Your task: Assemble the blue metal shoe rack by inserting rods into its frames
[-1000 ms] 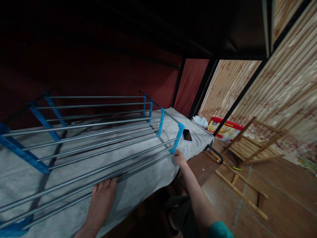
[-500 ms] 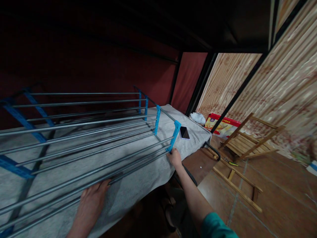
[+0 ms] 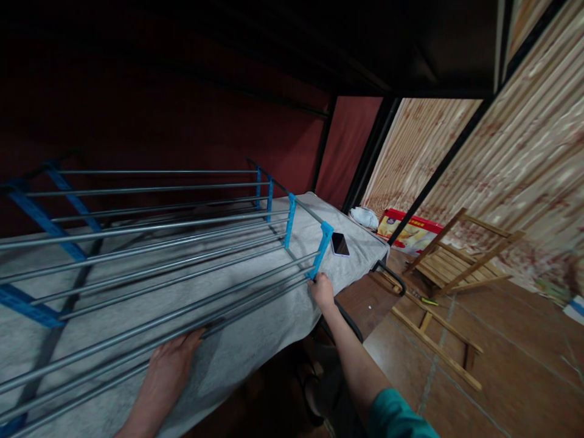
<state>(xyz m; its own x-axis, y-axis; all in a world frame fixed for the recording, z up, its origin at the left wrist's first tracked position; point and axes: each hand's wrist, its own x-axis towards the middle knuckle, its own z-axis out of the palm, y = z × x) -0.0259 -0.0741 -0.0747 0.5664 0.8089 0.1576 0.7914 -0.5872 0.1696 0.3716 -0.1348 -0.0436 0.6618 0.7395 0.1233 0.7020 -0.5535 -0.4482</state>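
A rack of long grey metal rods (image 3: 182, 255) joined by blue plastic brackets (image 3: 320, 249) lies on its side on a grey cloth-covered bunk (image 3: 255, 340). My left hand (image 3: 168, 365) rests under the nearest rods, fingers curled round them from below. My right hand (image 3: 322, 291) is closed on the rack's near corner, just under the blue end bracket. A dark phone (image 3: 340, 244) lies on the cloth beyond that bracket.
A black bed frame post (image 3: 365, 158) stands at the bunk's end, with an upper bunk overhead. A red and yellow box (image 3: 410, 231) and a folded wooden chair (image 3: 456, 261) sit on the brown tiled floor at the right. Wooden slats (image 3: 433, 347) lie nearby.
Over the last second the view shifted so the rack and both hands sit lower and further left in the picture. Both hands keep their hold on the rack; since half a second ago almost nothing moved.
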